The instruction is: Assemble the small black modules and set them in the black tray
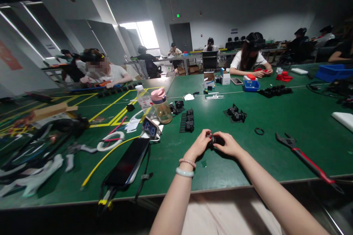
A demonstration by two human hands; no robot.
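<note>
Both hands meet just above the green table, near its front edge. My left hand, below a pale bangle and a beaded bracelet, has its fingers closed on a small black part. From the other side my right hand pinches the same part. The fingers cover most of it, so its exact kind cannot be made out. Beyond the hands lie similar black parts: a row on a comb-like frame to the left and a cluster to the right.
A black ring and a red-handled adjustable wrench lie right. Left are a phone, a small propped display, a pink-lidded bottle, a clear bottle and cables. Co-workers sit across the table near a blue bin.
</note>
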